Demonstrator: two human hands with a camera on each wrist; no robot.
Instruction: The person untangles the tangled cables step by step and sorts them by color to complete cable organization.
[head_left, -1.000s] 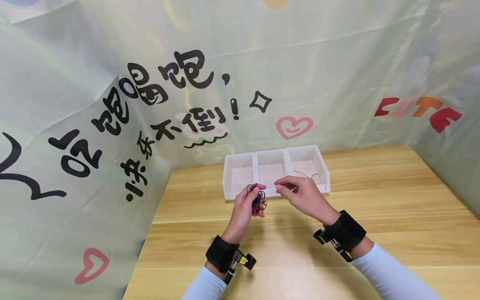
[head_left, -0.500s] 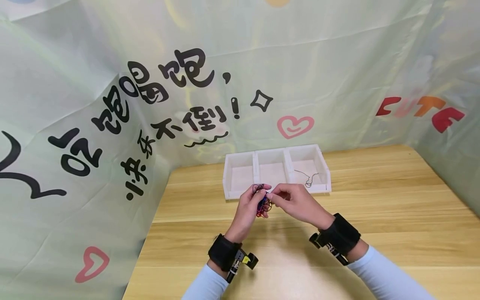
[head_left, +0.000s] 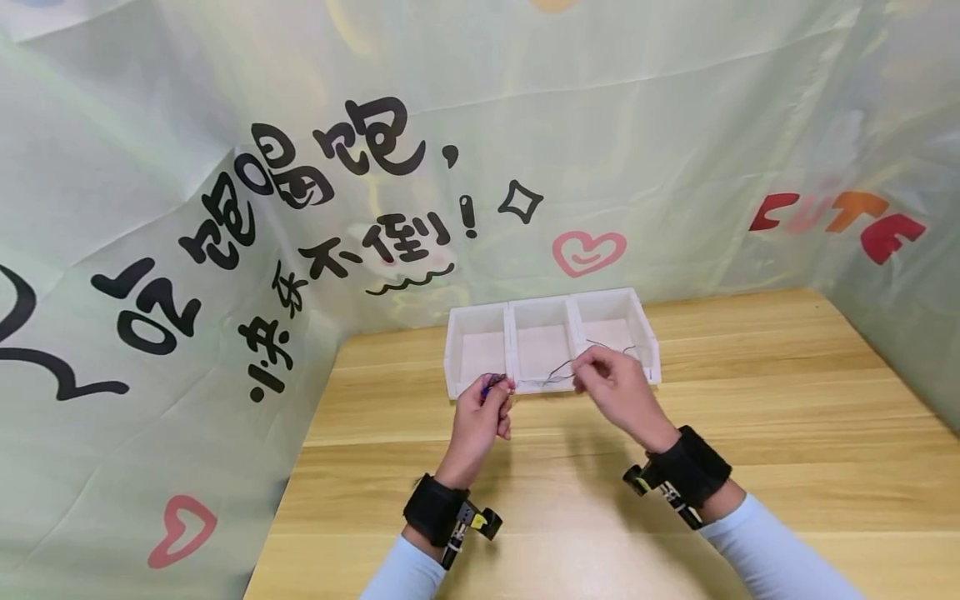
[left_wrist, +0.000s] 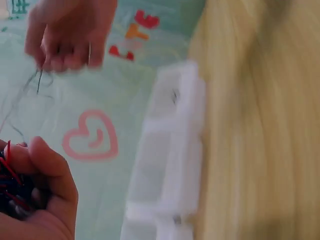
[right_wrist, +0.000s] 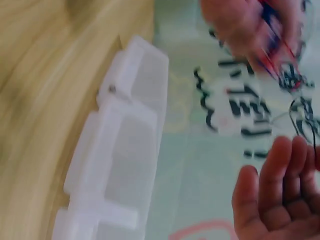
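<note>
My left hand (head_left: 474, 429) grips a tangled bundle of thin coloured wires (left_wrist: 14, 187), dark, blue and red, mostly hidden by the curled fingers. To its right, my right hand (head_left: 617, 392) pinches a thin dark wire (head_left: 557, 372) between thumb and fingertips. The wire stretches through the air back towards the bundle; whether it is still joined there is too blurred to tell. Both hands are raised at the front edge of a white three-compartment tray (head_left: 511, 340). Another dark wire (head_left: 597, 343) lies in its right compartment, partly covered by my right hand.
The tray stands at the back of a wooden table (head_left: 757, 433), against a pale green printed cloth (head_left: 675, 167). Cloth also rises along the left and right sides. Each wrist carries a black strap (head_left: 688, 467) with a small camera.
My right hand came left to the bundle, pinched a wire there and drew it away to the right. My left hand moved slightly left with the bundle.
</note>
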